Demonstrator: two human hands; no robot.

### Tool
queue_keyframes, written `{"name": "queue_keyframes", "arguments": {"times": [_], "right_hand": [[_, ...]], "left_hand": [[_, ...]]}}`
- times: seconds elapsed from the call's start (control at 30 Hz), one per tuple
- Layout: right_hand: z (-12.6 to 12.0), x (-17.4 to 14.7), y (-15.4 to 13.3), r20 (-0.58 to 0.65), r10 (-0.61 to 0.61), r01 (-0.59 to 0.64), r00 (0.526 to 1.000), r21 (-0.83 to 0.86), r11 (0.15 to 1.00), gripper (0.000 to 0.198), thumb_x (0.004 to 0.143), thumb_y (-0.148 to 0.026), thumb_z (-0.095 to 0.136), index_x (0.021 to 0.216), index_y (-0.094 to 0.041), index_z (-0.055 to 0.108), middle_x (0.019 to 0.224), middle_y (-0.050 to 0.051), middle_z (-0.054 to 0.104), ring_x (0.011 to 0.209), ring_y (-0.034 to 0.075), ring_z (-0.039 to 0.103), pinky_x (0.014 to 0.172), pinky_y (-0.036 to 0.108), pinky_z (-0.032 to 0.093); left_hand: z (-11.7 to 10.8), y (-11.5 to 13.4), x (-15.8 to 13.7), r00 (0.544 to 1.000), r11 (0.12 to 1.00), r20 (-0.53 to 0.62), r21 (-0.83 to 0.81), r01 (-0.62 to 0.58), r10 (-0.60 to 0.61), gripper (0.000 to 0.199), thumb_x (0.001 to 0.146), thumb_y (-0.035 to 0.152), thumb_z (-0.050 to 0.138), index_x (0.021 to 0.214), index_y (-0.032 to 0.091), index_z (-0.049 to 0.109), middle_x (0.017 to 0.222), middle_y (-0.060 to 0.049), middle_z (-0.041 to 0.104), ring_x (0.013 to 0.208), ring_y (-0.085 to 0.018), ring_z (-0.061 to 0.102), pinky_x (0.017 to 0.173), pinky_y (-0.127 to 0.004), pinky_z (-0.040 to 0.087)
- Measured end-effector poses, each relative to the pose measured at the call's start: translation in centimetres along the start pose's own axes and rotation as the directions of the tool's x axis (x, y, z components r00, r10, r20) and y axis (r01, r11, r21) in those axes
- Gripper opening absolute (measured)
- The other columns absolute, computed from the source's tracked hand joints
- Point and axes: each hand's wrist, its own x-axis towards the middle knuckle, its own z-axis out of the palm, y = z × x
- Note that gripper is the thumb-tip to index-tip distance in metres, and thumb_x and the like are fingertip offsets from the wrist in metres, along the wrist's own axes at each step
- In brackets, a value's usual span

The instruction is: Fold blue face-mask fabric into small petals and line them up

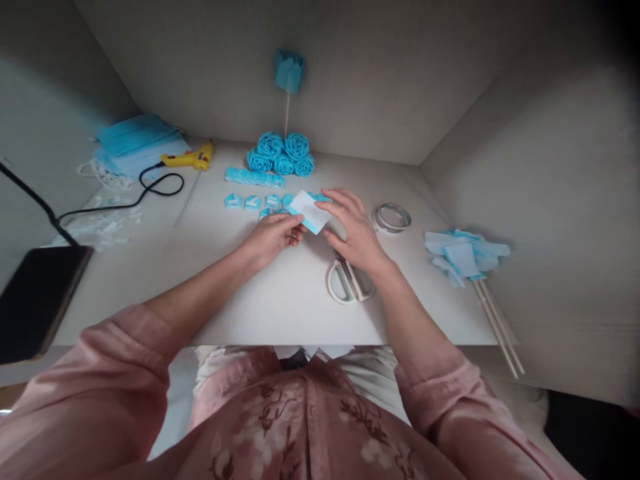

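My left hand [274, 237] pinches a small square piece of mask fabric [311, 211], white on top with a blue edge, between thumb and fingers. Over its right side reaches my right hand [356, 230], fingers stretched and thumb apart, with fingertips touching or just above the fabric. White-handled scissors [343, 283] lie on the table below my right hand, their blades partly hidden. Behind the fabric are several small blue folded pieces [251, 202], some covered by the hands. A row of overlapping blue pieces [255, 177] lies farther back.
Several blue fabric roses [284, 163] are stacked at the back, a blue flower on a stick [289, 72] above them. At left are masks [137, 143], a yellow glue gun [190, 159] and a phone [43, 300]. A tape roll [393, 217], fabric scraps [463, 257] and sticks [500, 327] lie right.
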Motion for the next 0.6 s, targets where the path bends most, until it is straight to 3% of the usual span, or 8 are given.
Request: {"name": "queue_keyframes", "arguments": {"times": [0.17,0.3,0.47,0.6], "right_hand": [[1.0,0.0,-0.3,-0.062,-0.049,0.049,0.997,0.004,0.999,0.012,0.088,-0.023,0.06,0.096,-0.029,0.066,0.13,0.002,0.06,0.131,0.028,0.044,0.109,0.051,0.037],[1.3,0.0,-0.8,-0.149,-0.044,0.056,0.988,0.073,0.996,0.006,0.087,-0.028,0.065,0.083,-0.026,0.067,0.118,0.004,0.064,0.121,0.026,0.051,0.105,0.048,0.04],[1.6,0.0,-1.2,-0.196,0.131,-0.078,0.972,0.258,0.963,0.01,0.087,-0.032,0.066,0.084,-0.023,0.068,0.124,0.008,0.06,0.121,0.025,0.053,0.101,0.045,0.043],[2.0,-0.1,-1.1,-0.135,0.303,-0.217,0.944,0.44,0.872,0.015,0.086,-0.037,0.065,0.084,-0.022,0.067,0.12,0.008,0.063,0.116,0.023,0.057,0.101,0.042,0.043]], "left_hand": [[0.1,-0.4,-0.1,1.0,0.997,0.017,0.079,-0.011,0.01,0.025,0.072,0.032,0.074,0.064,0.012,0.061,0.062,-0.001,0.06,0.052,-0.008,0.049,0.052,-0.024,0.034],[0.0,-0.7,0.1,0.999,0.987,-0.011,0.155,-0.048,0.05,0.027,0.071,0.035,0.074,0.061,0.013,0.061,0.057,0.0,0.058,0.051,-0.008,0.048,0.052,-0.024,0.032],[-0.2,-0.8,0.2,0.997,0.981,-0.015,0.18,-0.076,0.08,0.029,0.069,0.04,0.074,0.064,0.013,0.064,0.061,-0.001,0.06,0.053,-0.008,0.048,0.053,-0.025,0.032],[-0.3,-1.0,0.1,0.996,0.972,0.003,0.221,-0.085,0.086,0.031,0.07,0.043,0.074,0.064,0.014,0.065,0.061,-0.001,0.06,0.054,-0.008,0.047,0.054,-0.025,0.033]]}}
